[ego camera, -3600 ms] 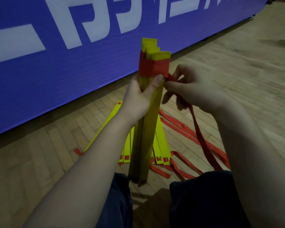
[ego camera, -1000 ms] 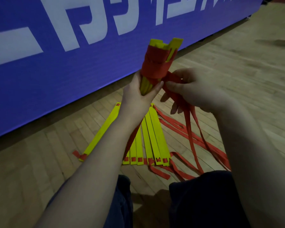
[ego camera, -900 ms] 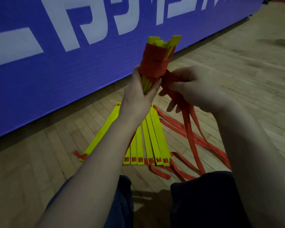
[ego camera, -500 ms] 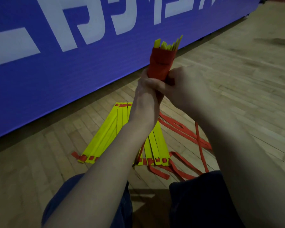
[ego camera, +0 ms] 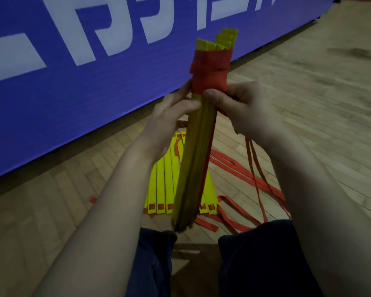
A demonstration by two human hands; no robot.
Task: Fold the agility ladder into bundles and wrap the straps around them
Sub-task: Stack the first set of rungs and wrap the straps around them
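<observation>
**Yellow bundle (ego camera: 193,159) held upright in two hands, red strap (ego camera: 210,65) wound round its top**

Head view: a person seated on a wooden floor (ego camera: 308,116) holds a bundle of flat yellow ladder rungs in front of them. It stands nearly upright, its top tipped slightly to the right and its lower end just over the knees. Red strap is wound in several overlapping turns near the top, and the staggered rung tips stick out above it.

The left grip (ego camera: 169,118) is closed on the bundle just under the wrap, thumb laid across the front face and fingers behind. The right grip (ego camera: 242,106) is closed on the other side, thumb pressed to the front face right below the red turns and fingers curled in beside them. Thin strands of strap hang from under this palm down to the floor. How the fingers hold them is hidden.

Behind the bundle, more yellow rungs (ego camera: 161,185) lie flat on the floor side by side, with loose loops of strap spread to their right. A blue banner (ego camera: 77,99) with large white lettering stands along the far edge of the floor. Dark-blue trousers (ego camera: 263,260) fill the bottom of the view.
</observation>
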